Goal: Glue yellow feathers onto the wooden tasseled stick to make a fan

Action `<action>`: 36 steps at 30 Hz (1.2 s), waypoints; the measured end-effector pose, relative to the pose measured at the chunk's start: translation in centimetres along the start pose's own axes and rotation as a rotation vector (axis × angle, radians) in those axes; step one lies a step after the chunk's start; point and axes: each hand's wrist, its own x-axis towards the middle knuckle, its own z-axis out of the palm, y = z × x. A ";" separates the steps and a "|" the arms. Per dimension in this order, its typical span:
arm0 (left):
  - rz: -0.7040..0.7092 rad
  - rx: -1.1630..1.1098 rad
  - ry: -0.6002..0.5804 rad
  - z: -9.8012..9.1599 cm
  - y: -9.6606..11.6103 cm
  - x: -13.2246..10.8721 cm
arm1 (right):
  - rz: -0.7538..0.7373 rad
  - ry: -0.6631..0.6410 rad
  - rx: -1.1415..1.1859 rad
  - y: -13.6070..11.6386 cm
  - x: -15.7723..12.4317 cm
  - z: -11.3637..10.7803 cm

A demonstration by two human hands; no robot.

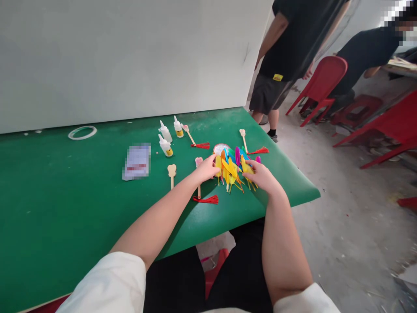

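A pile of coloured feathers [232, 168], yellow, blue, green, pink and orange, lies near the right end of the green table [65, 195]. My left hand [206, 168] rests at the pile's left edge, fingers curled on a yellow feather. At the pile's right edge my right hand [260, 174] has its fingers closed on yellow feathers. A wooden stick with a red tassel [204, 199] lies just under my left wrist. A round white disc [221, 148] peeks out behind the feathers.
Three small white glue bottles [167, 138] stand behind the pile, with more wooden sticks with tassels [195, 141] [250, 145], a tape ring [82, 132] and a paper card [137, 161]. Two people in black and red plastic chairs [322, 87] are at the right.
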 end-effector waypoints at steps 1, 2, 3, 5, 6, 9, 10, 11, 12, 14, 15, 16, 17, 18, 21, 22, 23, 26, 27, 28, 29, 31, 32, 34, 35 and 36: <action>0.003 0.000 0.009 0.0 0.0 0.0 | 0.019 0.012 0.003 0.2 0.0 -0.2; 0.006 0.001 0.017 -0.1 0.0 0.0 | 0.038 0.018 0.002 0.3 -0.1 -0.4; 0.009 0.003 0.022 -0.2 0.0 0.0 | 0.059 0.026 -0.006 0.3 -0.1 -0.5; 0.012 0.010 0.027 -0.3 0.2 -0.1 | 0.088 0.055 -0.052 0.2 -0.1 -0.5; 0.012 0.014 0.029 -0.4 0.3 -0.1 | 0.092 0.088 -0.095 0.0 -0.1 -0.4; 0.007 0.032 0.046 -0.5 0.5 -0.2 | 0.063 0.231 -0.290 -1.0 -0.1 0.2; 0.006 0.038 0.055 -0.5 0.5 -0.1 | 0.038 0.271 -0.356 -1.4 -0.1 0.5; 0.006 0.045 0.064 -0.4 0.4 -0.1 | 0.014 0.296 -0.408 -1.8 -0.2 0.8; 0.007 0.052 0.070 -0.4 0.3 -0.1 | -0.008 0.295 -0.441 -2.2 -0.2 1.1; 0.009 0.069 0.067 -0.3 0.1 -0.1 | -0.030 0.221 -0.457 -2.8 -0.2 1.5; 0.010 0.081 0.063 -0.2 0.0 -0.1 | -0.020 0.162 -0.441 -3.0 -0.2 1.7; 0.012 0.097 0.059 -0.2 -0.1 -0.1 | 0.001 0.102 -0.413 -3.1 -0.2 1.9; 0.015 0.117 0.058 -0.1 -0.1 -0.2 | 0.028 0.053 -0.381 -3.2 -0.1 2.0; 0.021 0.143 0.058 -0.1 -0.1 -0.3 | 0.059 0.023 -0.350 -3.1 -0.1 2.0; 0.061 0.256 0.074 -0.2 0.2 -0.4 | 0.129 0.026 -0.290 -2.8 0.0 1.9; 0.082 0.301 0.085 -0.2 0.3 -0.5 | 0.143 0.041 -0.275 -2.7 0.0 1.8; 0.105 0.346 0.099 -0.2 0.4 -0.5 | 0.158 0.056 -0.255 -2.5 0.1 1.7; 0.147 0.455 0.143 0.0 0.5 -0.7 | 0.191 0.094 -0.158 -2.2 0.1 1.1; 0.150 0.482 0.151 0.2 0.5 -0.8 | 0.195 0.099 -0.117 -2.1 0.1 1.0; 0.151 0.514 0.151 0.4 0.4 -0.9 | 0.198 0.100 -0.073 -2.0 0.1 0.8; 0.152 0.553 0.145 0.7 0.3 -1.0 | 0.198 0.096 -0.029 -2.0 0.1 0.7; 0.156 0.646 0.125 1.2 0.2 -1.2 | 0.201 0.081 0.045 -2.1 0.1 0.7; 0.156 0.687 0.114 1.4 0.1 -1.3 | 0.207 0.073 0.070 -2.2 0.0 0.7; 0.148 0.720 0.101 1.6 0.1 -1.4 | 0.222 0.064 0.094 -2.3 0.0 0.9; 0.142 0.716 0.097 1.7 0.0 -1.4 | 0.228 0.059 0.093 -2.4 0.0 1.0; 0.134 0.707 0.091 1.7 0.1 -1.3 | 0.233 0.050 0.085 -2.4 0.0 1.1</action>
